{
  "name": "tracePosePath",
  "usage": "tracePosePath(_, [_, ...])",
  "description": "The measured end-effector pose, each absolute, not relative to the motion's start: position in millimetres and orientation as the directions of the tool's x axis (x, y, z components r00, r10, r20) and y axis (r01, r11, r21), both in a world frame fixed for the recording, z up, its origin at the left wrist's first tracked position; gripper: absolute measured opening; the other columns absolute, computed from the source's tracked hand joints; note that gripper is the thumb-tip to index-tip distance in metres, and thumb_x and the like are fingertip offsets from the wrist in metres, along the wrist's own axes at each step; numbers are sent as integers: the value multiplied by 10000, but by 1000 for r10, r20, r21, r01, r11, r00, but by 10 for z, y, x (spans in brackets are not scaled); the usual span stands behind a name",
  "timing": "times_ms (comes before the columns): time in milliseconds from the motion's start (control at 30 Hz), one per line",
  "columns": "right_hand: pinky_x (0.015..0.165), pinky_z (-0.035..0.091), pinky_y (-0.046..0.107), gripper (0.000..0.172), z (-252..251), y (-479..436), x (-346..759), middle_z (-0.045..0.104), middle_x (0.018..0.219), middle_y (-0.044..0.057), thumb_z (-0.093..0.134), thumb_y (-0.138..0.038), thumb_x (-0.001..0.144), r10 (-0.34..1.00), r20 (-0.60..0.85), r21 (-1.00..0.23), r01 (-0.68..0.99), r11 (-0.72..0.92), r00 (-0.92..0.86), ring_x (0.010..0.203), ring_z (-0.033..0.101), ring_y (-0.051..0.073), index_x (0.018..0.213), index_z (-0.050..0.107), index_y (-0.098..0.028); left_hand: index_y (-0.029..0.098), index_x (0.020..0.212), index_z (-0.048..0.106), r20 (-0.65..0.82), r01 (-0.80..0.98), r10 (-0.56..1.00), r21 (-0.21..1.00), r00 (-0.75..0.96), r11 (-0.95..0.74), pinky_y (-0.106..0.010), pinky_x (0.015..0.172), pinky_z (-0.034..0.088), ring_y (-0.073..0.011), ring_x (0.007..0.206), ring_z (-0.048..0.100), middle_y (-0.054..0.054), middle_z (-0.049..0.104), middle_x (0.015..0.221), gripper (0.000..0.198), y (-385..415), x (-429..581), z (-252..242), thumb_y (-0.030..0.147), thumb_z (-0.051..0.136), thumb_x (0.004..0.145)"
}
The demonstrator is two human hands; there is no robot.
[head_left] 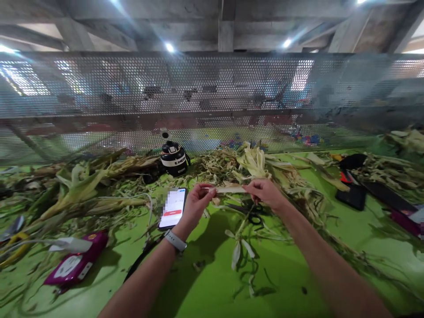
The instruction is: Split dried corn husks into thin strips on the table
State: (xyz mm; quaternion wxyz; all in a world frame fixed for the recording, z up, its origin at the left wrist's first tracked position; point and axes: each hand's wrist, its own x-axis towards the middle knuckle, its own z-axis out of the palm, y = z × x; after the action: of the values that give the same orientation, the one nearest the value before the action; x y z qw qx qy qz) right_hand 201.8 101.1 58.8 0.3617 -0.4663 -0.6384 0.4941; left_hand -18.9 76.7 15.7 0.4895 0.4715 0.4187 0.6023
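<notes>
A short pale strip of husk (230,190) is stretched level between my two hands above the green table. My left hand (199,199), with a grey watch on its wrist, pinches the strip's left end. The right end is pinched by my right hand (263,192). Below my right hand lie black scissors (255,216), partly covered by husk pieces. A knotted bit of husk with loose ends (237,251) rests in front of them. The lit phone (172,210) lies just left of my left hand.
Husk heaps (82,190) spread across the left and back of the green table (198,291). A black jar (174,159) stands at the back. At the left front is a purple tissue pack (77,263); a dark phone (351,195) lies right. Behind stands a perforated metal panel (212,88).
</notes>
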Motion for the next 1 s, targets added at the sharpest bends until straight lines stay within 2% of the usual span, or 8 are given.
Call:
tracePosePath(100, [395, 366, 182, 379, 562, 1000, 2042, 519, 438, -47, 682, -501, 634, 887, -60, -961, 266, 72, -459, 371, 443, 54, 584, 555, -148, 179, 1012, 610, 119, -232, 989, 963, -93, -137, -199, 658, 434, -107, 725, 619, -8, 679, 759, 397, 783, -195, 144, 340, 715, 664])
tracePosePath(233, [415, 388, 177, 345, 503, 977, 2055, 551, 468, -31, 696, -448, 649, 766, -197, -949, 315, 7, -612, 391, 478, 58, 631, 581, -123, 141, 795, 680, -15, -316, 993, 948, -118, -24, -193, 606, 427, -106, 684, 604, -37, 683, 779, 315, 795, -198, 145, 375, 748, 596])
tracePosePath(433, [373, 315, 156, 305, 486, 936, 2024, 521, 458, -46, 669, -415, 698, 650, -265, -927, 374, 32, -713, 370, 428, 41, 698, 629, -113, 145, 768, 672, -30, -353, 993, 935, -111, -11, -192, 615, 430, -88, 642, 583, -16, 665, 721, 286, 801, -180, 131, 346, 760, 584])
tracePosePath(567, [332, 215, 166, 310, 482, 877, 1901, 456, 406, -67, 656, -428, 705, 746, -183, -939, 339, 61, -640, 332, 335, 26, 685, 639, -119, 178, 924, 633, -57, -454, 992, 891, -115, -1, -233, 675, 459, -124, 742, 611, -38, 671, 844, 398, 778, -159, 158, 428, 722, 628])
tracePosePath(667, [317, 185, 177, 318, 456, 831, 1793, 428, 396, -80, 642, -449, 702, 851, -140, -954, 298, 21, -507, 309, 284, 22, 686, 624, -132, 167, 899, 637, -82, -442, 996, 893, 28, 86, -274, 706, 469, -162, 824, 609, -73, 662, 916, 432, 703, -97, 212, 528, 659, 662])
tracePosePath(733, [316, 185, 179, 318, 441, 806, 1739, 433, 404, -80, 644, -455, 688, 870, -133, -962, 272, 0, -474, 308, 281, 22, 679, 607, -140, 148, 819, 656, -88, -320, 988, 939, 127, 125, -253, 698, 449, -145, 789, 590, -58, 660, 857, 375, 639, -38, 237, 475, 702, 642])
tracePosePath(833, [314, 188, 180, 318, 432, 774, 1692, 444, 406, -77, 644, -458, 674, 873, -151, -961, 275, -20, -465, 303, 288, 23, 657, 581, -146, 133, 728, 666, -60, -190, 986, 978, 157, 90, -224, 660, 407, -109, 692, 544, -26, 638, 726, 307, 566, 33, 237, 425, 714, 646])
tracePosePath(1000, [330, 235, 181, 321, 439, 756, 1712, 465, 432, -64, 615, -462, 708, 846, -137, -964, 267, 6, -515, 319, 332, 33, 666, 586, -146, 133, 643, 634, -33, -144, 992, 988, 121, 50, -213, 593, 357, -82, 593, 471, 6, 587, 622, 298, 552, 23, 228, 424, 696, 656])
